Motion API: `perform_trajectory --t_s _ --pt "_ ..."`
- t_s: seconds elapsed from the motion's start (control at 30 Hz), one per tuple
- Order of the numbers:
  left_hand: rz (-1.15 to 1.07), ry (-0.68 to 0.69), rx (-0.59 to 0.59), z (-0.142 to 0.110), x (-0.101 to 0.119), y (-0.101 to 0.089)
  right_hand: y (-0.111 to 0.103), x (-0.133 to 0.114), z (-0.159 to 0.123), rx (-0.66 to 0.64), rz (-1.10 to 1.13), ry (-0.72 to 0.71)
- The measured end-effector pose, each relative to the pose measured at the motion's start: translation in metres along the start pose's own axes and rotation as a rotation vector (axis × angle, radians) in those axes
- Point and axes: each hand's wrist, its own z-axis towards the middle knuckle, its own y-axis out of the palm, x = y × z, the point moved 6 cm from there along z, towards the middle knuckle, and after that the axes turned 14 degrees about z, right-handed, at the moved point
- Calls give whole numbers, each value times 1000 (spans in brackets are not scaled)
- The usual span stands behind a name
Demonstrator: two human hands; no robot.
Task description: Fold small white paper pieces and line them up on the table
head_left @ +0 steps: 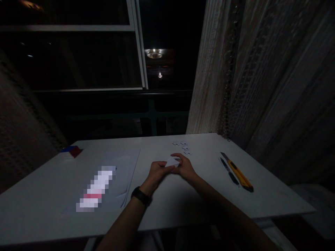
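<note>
A small white piece of paper (172, 161), apparently folded, is held between my two hands above the middle of the table. My left hand (158, 171) pinches its left side, with a dark watch band on the wrist. On the other side, my right hand (184, 166) curls its fingers around the top and right edge. Just beyond my hands lie several small paper pieces (185, 148) with dark marks. The dim light hides finer detail of the folds.
On the white table (167, 209), a yellow utility knife (240, 175) and a dark pen (229, 170) lie at right. White sheets (123, 164) and a bright pixelated rectangle (96, 188) are at left, near a red and blue eraser-like block (72, 152). Curtains (209, 69) hang behind.
</note>
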Motion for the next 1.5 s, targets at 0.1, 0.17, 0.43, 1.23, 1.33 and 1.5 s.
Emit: perform_trajectory --t_s 0.1,0.17,0.43,1.23,1.33,1.5 --pt "51 -8 50 1 -3 -2 0 2 1 -21 -51 -40" --pt "146 15 111 3 -3 -5 -1 2 1 -24 -108 -69" --pt "102 98 178 6 -1 -4 -8 7 5 7 -109 -63" --pt "1 86 220 6 -7 -6 -2 19 7 -69 -47 40" --pt "42 100 245 7 -8 -8 -4 21 9 -45 -88 25" --pt "114 99 325 6 -5 -14 -6 10 7 -20 -157 -47"
